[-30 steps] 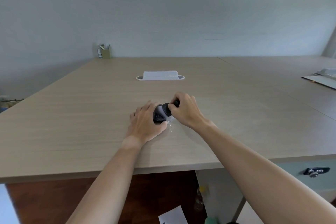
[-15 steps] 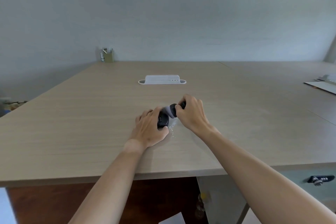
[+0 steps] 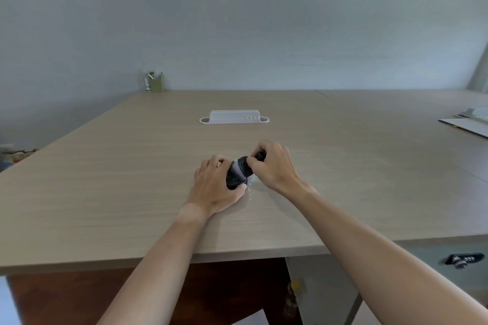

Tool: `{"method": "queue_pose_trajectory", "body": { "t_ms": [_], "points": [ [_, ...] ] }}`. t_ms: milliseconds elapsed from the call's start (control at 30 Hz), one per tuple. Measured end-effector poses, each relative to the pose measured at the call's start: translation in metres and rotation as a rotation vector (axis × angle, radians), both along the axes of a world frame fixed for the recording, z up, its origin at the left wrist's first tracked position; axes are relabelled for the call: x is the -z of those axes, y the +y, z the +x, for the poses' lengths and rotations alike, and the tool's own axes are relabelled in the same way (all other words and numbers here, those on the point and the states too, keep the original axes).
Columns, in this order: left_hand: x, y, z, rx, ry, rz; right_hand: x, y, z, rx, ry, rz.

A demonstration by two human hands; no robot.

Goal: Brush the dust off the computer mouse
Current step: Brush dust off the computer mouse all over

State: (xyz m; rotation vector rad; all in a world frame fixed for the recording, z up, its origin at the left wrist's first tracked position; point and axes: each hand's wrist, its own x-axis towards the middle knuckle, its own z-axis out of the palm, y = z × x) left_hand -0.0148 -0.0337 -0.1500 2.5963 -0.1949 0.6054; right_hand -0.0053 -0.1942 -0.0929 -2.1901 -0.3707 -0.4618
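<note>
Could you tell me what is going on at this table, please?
A person is brushing a black mouse on the table. The left hand holds the mouse down, and the right hand grips a dark brush with its pale bristles on the mouse. Pale specks lie just beside it.

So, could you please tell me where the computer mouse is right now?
In the head view the computer mouse sits near the middle of the wooden table, gripped by the left hand, with the right hand holding a brush against it.
</note>
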Motion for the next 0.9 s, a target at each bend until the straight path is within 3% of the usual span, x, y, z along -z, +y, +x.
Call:
{"method": "queue_pose_trajectory", "body": {
  "t_ms": [200, 367, 467, 900],
  "points": [
    [-0.0008, 0.0047, 0.0013, 0.080, 0.105, -0.105, 0.0019, -0.0023, -0.0005, 0.103, -0.007, -0.035],
    [0.0010, 0.0016, 0.0016, -0.033, 0.072, -0.102, -0.0012, 0.0016, -0.0011, 0.003, 0.022, -0.045],
    [0.0003, 0.0005, 0.0004, -0.100, 0.057, -0.097, 0.0017, 0.0010, 0.0000, 0.083, 0.061, -0.059],
    [-0.0042, 0.0005, -0.0046, -0.040, 0.111, -0.178, -0.0029, 0.0030, -0.0029, 0.122, 0.045, 0.022]
  ]
}}
